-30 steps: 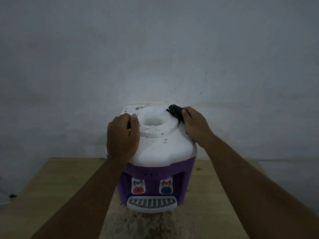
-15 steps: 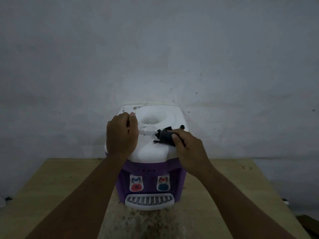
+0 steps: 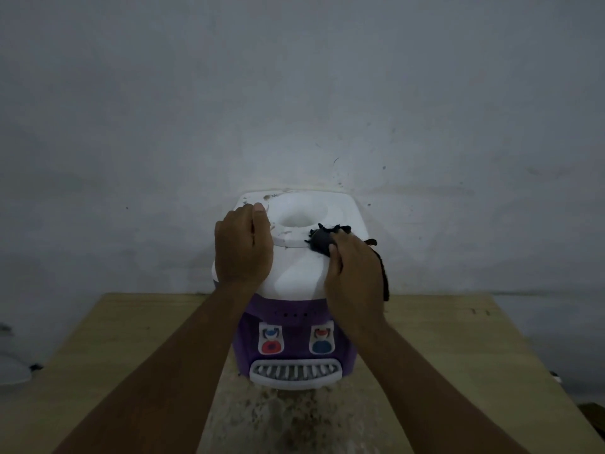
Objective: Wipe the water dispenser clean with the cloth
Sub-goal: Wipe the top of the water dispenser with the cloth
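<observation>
A small water dispenser with a white top and purple body stands on a wooden table, its two taps and drip tray facing me. My right hand holds a dark cloth against the right front of the white top, beside the round bottle opening. A strip of the cloth hangs down past the outer edge of that hand. My left hand rests on the top's left side with fingers curled over it. Specks of dirt show on the left rim of the opening.
The wooden table reaches to both sides of the dispenser, with a pale stained patch in front of the drip tray. A grey marked wall stands right behind. A pale object sits at the far left edge.
My right hand carried the cloth from the top's back right corner down to the front right, and now it sits slightly further right. The left hand stayed in place.
</observation>
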Available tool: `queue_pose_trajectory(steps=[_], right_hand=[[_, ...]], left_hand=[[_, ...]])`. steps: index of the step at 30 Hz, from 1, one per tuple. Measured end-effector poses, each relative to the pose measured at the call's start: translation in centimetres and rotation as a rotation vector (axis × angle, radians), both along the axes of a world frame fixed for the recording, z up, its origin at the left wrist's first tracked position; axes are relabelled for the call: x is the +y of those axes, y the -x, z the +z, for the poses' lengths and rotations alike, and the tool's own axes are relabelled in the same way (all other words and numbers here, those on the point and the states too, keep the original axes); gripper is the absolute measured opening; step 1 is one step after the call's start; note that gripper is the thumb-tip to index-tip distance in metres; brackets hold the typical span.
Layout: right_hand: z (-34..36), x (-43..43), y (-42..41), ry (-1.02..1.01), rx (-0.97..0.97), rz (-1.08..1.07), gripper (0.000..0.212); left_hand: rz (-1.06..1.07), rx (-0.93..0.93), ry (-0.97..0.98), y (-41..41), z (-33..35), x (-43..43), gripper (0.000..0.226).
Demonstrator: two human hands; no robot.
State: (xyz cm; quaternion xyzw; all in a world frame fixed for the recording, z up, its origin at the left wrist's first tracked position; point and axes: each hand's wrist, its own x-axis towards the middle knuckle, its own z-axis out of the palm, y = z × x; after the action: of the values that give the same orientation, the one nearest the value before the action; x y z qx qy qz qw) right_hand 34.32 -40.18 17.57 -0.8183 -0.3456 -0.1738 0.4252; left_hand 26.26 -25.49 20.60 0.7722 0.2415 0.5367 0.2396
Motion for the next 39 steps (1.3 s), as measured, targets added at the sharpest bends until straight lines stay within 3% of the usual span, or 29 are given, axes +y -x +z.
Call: queue_pose_trajectory(steps=[5, 8, 12, 14, 16, 20, 25, 30, 33, 36, 39], right_hand=[[0.5, -0.4, 2.3, -0.077, 0.022, 0.132, 0.034], [2.7, -2.2, 1.7, -0.112, 0.34, 0.241, 0.028], [4.6, -0.9, 0.6, -0.462, 0.664, 0.061, 0.029], [4.4, 0.8, 1.0, -0.335, 0.523, -0.05, 0.031], [3.0, 2.4, 1.8, -0.1, 0.223, -0.127, 0.032], [0.8, 3.3, 2.6, 0.004, -0.049, -0.036, 0.031], [1.3, 1.1, 3.1, 0.054, -0.054, 0.188, 0.033], [2.7, -1.8, 2.3, 0.031, 0.227, 0.34, 0.028], [2.4, -1.8, 1.9, -0.09, 0.269, 0.264, 0.028], [0.2, 0.6, 4.1, -0.143, 0.071, 0.055, 0.031], [-1.8, 3.0, 6.5, -0.038, -0.089, -0.099, 0.04]], left_hand=[[-0.049, -0.08, -0.001, 0.1, -0.1, 0.3, 0.038], [-0.057, -0.118, 0.016, 0.2, -0.1, 0.3, 0.041], [-0.07, -0.109, 0.02, 0.4, 0.0, 0.3, 0.04], [-0.075, -0.119, 0.024, 0.5, -0.1, 0.4, 0.038], [-0.084, -0.135, 0.036, 0.5, 0.0, 0.5, 0.038], [-0.109, -0.155, 0.03, 0.6, 0.0, 0.4, 0.034], [-0.13, -0.195, 0.033, 0.8, -0.1, 1.0, 0.038], [-0.17, -0.219, 0.012, 0.9, -0.3, 1.1, 0.038], [-0.175, -0.225, 0.005, 0.9, -0.2, 1.1, 0.036], [-0.181, -0.226, -0.011, 0.8, -0.3, 1.0, 0.039], [-0.177, -0.239, 0.009, 0.9, -0.2, 0.7, 0.039]])
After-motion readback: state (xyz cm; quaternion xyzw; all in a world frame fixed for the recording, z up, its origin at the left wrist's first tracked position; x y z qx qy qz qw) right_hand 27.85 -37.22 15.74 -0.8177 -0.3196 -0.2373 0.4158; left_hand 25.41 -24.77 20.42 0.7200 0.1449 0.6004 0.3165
